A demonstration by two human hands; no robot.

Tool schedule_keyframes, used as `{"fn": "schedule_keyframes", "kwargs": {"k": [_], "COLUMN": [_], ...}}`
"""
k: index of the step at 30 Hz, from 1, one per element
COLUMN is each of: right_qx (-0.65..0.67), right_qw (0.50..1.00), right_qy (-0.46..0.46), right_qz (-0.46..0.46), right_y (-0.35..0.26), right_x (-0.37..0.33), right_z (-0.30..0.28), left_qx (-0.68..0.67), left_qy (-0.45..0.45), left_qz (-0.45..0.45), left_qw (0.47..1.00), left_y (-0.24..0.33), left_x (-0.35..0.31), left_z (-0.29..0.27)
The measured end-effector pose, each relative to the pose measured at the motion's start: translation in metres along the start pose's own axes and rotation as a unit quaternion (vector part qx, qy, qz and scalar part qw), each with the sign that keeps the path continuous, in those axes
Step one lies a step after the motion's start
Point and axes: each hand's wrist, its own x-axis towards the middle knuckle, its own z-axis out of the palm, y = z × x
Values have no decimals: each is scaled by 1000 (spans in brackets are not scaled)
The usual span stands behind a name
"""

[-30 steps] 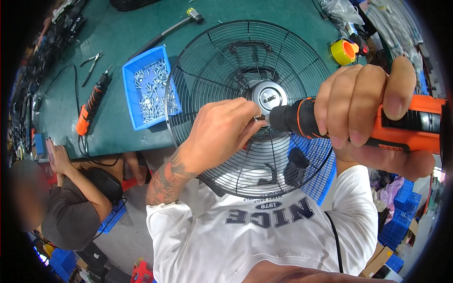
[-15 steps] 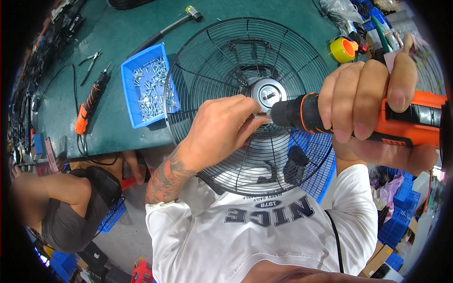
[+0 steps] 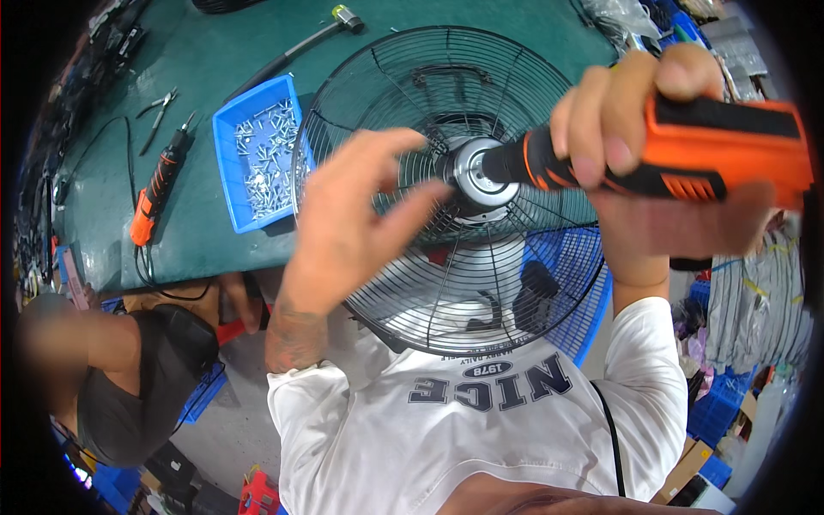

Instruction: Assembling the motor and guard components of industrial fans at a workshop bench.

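R hand (image 3: 616,112): fingers wrapped round 1 orange/blk power driver (image 3: 721,154).
L hand (image 3: 343,215): thumb & fingers spread, blurred; nothing visible betw. tips; over guard, L of hub.
Driver nose: over hub; bit hidden, contact can't be told.
Step (judged): fastening at hub w/ driver.
Next move (judged): calls for driver in line w/ hub, L fingers clear of nose.
Hub (image 3: 469,172): silver, approx. ctr. of round blk wire fan guard (image 3: 468,300).
Guard pos.: partly over green bench (image 3: 215,51), extends past near edge.
Blue bin (image 3: 225,163): holds loose screws (image 3: 270,163); L of guard.
Hammer (image 3: 309,47): 1 pc., beyond bin.
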Motion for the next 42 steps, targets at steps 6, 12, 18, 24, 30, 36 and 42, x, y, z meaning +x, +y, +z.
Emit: {"fn": "schedule_keyframes", "kwargs": {"k": [6, 12, 18, 24, 30, 36, 42], "right_qx": [109, 49, 54, -43, -10, 13, -78], "right_qw": [958, 969, 963, 973, 972, 974, 975], "right_qy": [267, 236, 235, 150, 152, 130, 153], "right_qz": [7, 53, 118, 170, 180, 186, 144], "right_y": [46, 84, 84, 88, 90, 93, 100], "right_x": [12, 6, 7, 5, 4, 2, -1], "right_z": [7, -7, 1, -3, -5, -2, 6], "left_qx": [-201, -274, -283, -213, -254, -281, -214], "left_qy": [70, 113, 101, 28, 52, 99, 10], "left_qz": [-152, -145, -210, -192, -194, -202, -177], "left_qw": [965, 944, 930, 958, 946, 933, 961], "left_y": [-65, -71, -63, -61, -58, -56, -63], "left_x": [-8, -6, -6, -11, -9, -7, -13], "left_z": [-16, -8, -20, -21, -20, -12, -17]}}
